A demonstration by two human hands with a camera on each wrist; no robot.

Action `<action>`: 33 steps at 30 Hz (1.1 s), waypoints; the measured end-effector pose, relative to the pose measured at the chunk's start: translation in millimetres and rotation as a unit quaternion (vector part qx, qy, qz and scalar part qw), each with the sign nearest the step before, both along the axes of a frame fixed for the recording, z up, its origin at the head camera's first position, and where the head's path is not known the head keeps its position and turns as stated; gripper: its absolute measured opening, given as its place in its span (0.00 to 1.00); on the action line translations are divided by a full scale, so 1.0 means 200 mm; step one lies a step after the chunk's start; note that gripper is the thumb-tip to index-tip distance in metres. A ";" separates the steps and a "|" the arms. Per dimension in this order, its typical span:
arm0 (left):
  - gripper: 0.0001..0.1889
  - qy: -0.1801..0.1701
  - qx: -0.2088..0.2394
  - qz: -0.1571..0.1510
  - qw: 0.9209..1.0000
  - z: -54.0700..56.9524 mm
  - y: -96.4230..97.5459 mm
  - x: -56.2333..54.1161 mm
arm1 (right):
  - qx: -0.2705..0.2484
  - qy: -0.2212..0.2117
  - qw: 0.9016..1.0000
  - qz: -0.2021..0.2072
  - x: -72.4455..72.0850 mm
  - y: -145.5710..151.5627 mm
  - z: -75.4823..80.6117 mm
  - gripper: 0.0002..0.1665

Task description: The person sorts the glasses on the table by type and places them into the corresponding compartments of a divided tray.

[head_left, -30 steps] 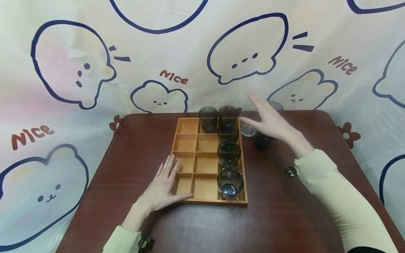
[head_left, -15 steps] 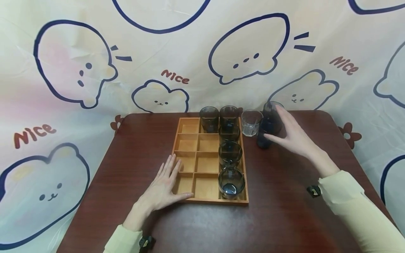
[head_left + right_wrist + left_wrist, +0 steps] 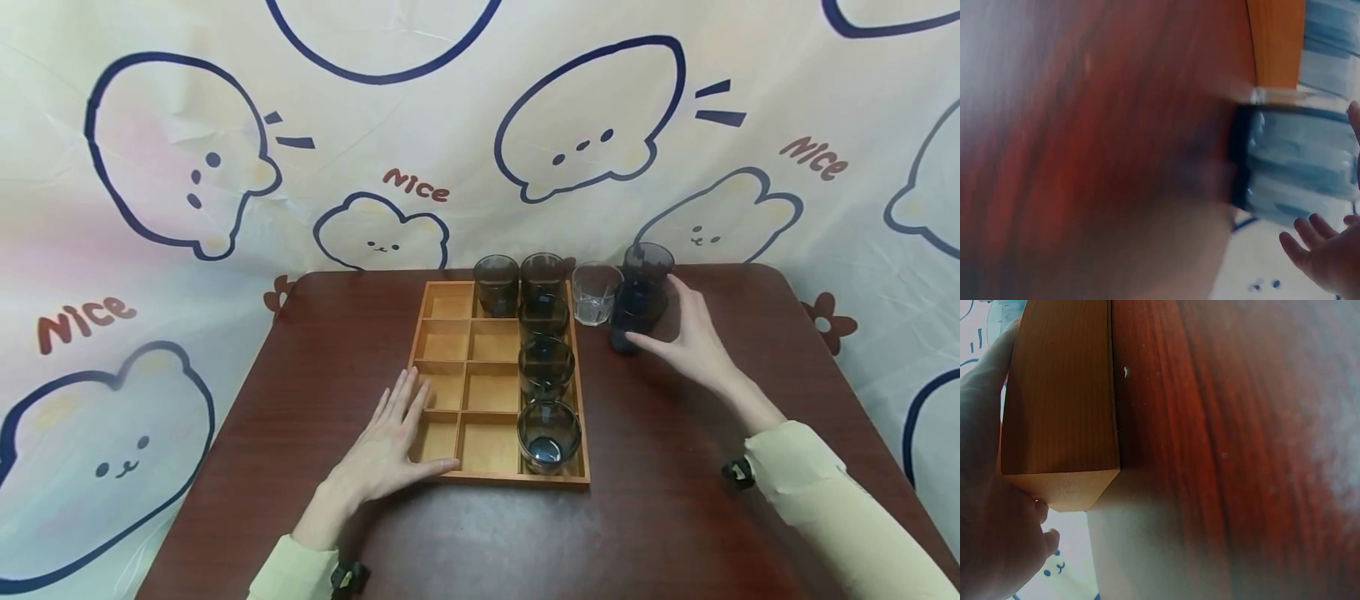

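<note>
My right hand [image 3: 697,342] is beside the dark smoked glasses [image 3: 647,287] at the back right, thumb and fingers spread apart on their near side. In the right wrist view, the fingertips [image 3: 1310,234] curve towards a dark glass [image 3: 1300,153], with a gap showing below it. Whether the thumb touches glass I cannot tell. My left hand [image 3: 382,454] lies along the left front corner of the wooden divided tray [image 3: 510,479], fingers extended. Several dark glasses fill the tray's right column, the nearest glass [image 3: 548,435] at the front; another dark glass [image 3: 496,287] stands in the back middle compartment.
A clear glass [image 3: 595,293] stands between the tray and the dark glasses on the right. The dark brown table [image 3: 315,333] ends at a printed cloth [image 3: 480,142] behind it. Thin wooden dividers [image 3: 463,387] separate the tray's compartments.
My right hand has moved right, away from the tray and past the clear glass, then slightly lower to the dark glasses. The left hand keeps its place on the tray.
</note>
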State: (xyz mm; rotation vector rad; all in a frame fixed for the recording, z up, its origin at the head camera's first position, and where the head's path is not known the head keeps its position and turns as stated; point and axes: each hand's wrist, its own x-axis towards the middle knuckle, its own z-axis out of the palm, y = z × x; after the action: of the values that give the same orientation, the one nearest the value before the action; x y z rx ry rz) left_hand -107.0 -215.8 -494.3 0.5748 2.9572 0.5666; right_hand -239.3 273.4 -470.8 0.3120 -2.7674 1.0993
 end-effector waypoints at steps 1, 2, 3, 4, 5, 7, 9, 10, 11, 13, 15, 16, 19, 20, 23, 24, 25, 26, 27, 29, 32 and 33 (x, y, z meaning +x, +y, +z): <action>0.69 -0.001 0.001 0.000 1.000 0.00 0.00 0.00 | -0.022 -0.007 1.000 -0.004 0.00 -0.01 -0.02 0.71; 0.69 0.000 0.001 0.000 1.000 0.00 0.00 0.00 | -0.044 -0.009 0.999 -0.009 0.00 -0.03 -0.04 0.71; 0.69 -0.001 0.002 0.000 1.000 0.00 0.00 0.00 | -0.063 -0.006 0.998 -0.014 -0.01 -0.04 -0.06 0.70; 0.69 -0.002 0.002 -0.001 1.000 0.00 0.01 0.00 | -0.081 0.003 0.996 -0.024 -0.02 -0.05 -0.10 0.69; 0.69 -0.002 0.002 -0.001 1.000 0.00 0.01 0.00 | -0.097 0.009 0.995 -0.031 -0.02 -0.06 -0.12 0.68; 0.69 -0.002 0.002 -0.002 1.000 0.00 0.01 0.00 | -0.128 0.022 0.990 -0.053 -0.04 -0.09 -0.17 0.65; 0.69 -0.004 0.001 -0.001 1.000 0.00 0.01 0.00 | -0.149 0.034 0.986 -0.073 -0.04 -0.11 -0.20 0.62; 0.69 -0.003 0.002 -0.002 1.000 0.00 0.01 0.00 | -0.158 0.037 0.983 -0.081 -0.03 -0.13 -0.21 0.61; 0.69 -0.002 0.002 -0.002 1.000 0.00 0.01 0.00 | -0.162 0.035 0.982 -0.086 -0.02 -0.15 -0.20 0.60; 0.69 -0.002 0.002 -0.001 1.000 0.00 0.01 0.00 | -0.174 0.039 0.979 -0.099 -0.02 -0.18 -0.20 0.58; 0.69 -0.001 0.003 -0.002 1.000 0.00 0.01 0.00 | -0.178 0.037 0.978 -0.106 -0.01 -0.20 -0.18 0.58; 0.69 0.001 0.003 -0.002 1.000 0.00 0.01 0.00 | -0.179 0.036 0.977 -0.110 -0.01 -0.21 -0.18 0.57; 0.68 0.001 0.004 -0.002 1.000 0.00 0.01 0.00 | -0.183 0.034 0.976 -0.113 -0.01 -0.21 -0.18 0.56; 0.68 0.002 0.004 -0.001 1.000 0.00 0.01 0.00 | -0.183 0.033 0.976 -0.112 -0.01 -0.21 -0.18 0.56; 0.68 0.003 0.004 -0.001 1.000 0.00 0.01 0.00 | -0.189 0.027 0.977 -0.100 0.00 -0.19 -0.17 0.55; 0.68 0.003 0.004 -0.001 1.000 0.00 0.01 0.00 | -0.191 0.025 0.977 -0.095 0.00 -0.19 -0.16 0.55; 0.68 0.001 0.002 -0.001 1.000 0.00 0.01 0.00 | -0.195 0.024 0.976 -0.092 0.00 -0.18 -0.16 0.54; 0.68 0.003 0.002 -0.001 1.000 0.00 0.01 0.00 | -0.195 0.024 0.976 -0.090 0.00 -0.17 -0.15 0.54; 0.68 0.001 0.001 -0.001 1.000 0.00 0.01 0.00 | -0.193 0.025 0.977 -0.088 0.01 -0.17 -0.14 0.54; 0.69 0.000 0.001 -0.001 1.000 0.00 0.01 0.00 | -0.188 0.031 0.978 -0.087 0.02 -0.16 -0.12 0.53; 0.68 0.008 0.002 -0.002 1.000 0.00 0.00 0.00 | -0.172 0.046 0.980 -0.092 0.03 -0.14 -0.07 0.53; 0.68 0.008 0.003 -0.002 1.000 0.00 0.00 0.00 | -0.167 0.051 0.980 -0.094 0.04 -0.14 -0.05 0.53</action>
State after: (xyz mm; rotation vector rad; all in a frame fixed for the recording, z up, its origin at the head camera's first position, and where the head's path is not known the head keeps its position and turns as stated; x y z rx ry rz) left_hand -107.0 -215.3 -493.7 0.5882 2.9687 0.5721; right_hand -232.2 245.1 -481.1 0.0610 -2.4083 1.4211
